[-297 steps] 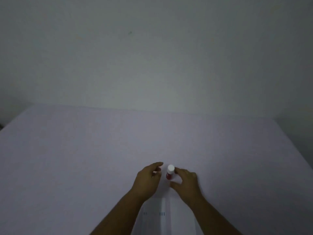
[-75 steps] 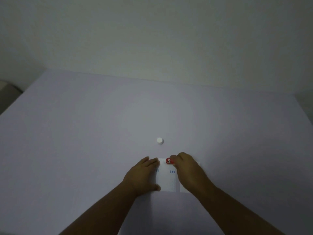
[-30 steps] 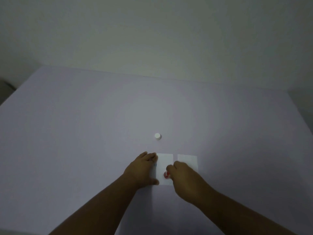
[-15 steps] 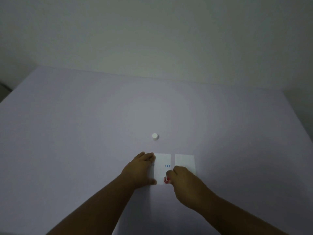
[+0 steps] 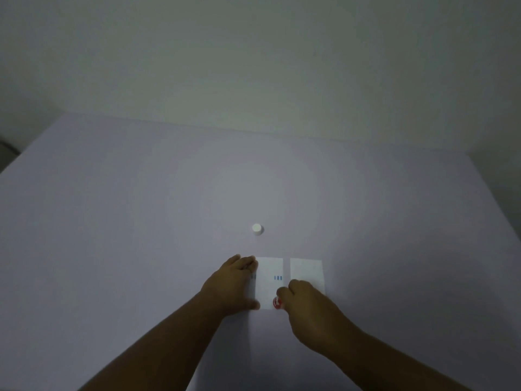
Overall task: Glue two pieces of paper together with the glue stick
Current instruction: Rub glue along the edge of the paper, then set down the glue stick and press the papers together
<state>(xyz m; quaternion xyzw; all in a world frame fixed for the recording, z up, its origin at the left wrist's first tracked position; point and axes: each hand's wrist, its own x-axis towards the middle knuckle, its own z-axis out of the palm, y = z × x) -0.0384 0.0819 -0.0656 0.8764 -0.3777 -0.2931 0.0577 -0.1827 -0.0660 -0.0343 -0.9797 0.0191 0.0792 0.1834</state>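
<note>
Two small white paper slips lie side by side on the table. The left paper (image 5: 269, 280) carries small blue marks; the right paper (image 5: 306, 270) is plain. My left hand (image 5: 231, 283) lies flat with spread fingers on the left paper's left edge, pressing it down. My right hand (image 5: 306, 303) is closed around the red glue stick (image 5: 276, 302), whose tip rests on the near right corner of the left paper. The stick's white cap (image 5: 257, 229) stands alone farther back on the table.
The pale lilac table (image 5: 141, 221) stretches wide on all sides, with its far edge against a plain wall (image 5: 253, 66). A dark object (image 5: 7, 146) shows at the left edge beyond the table.
My right hand drew the glue stick from the far edge of the left paper down toward its near edge. The left hand stayed pressed on the paper. The cap came off earlier.
</note>
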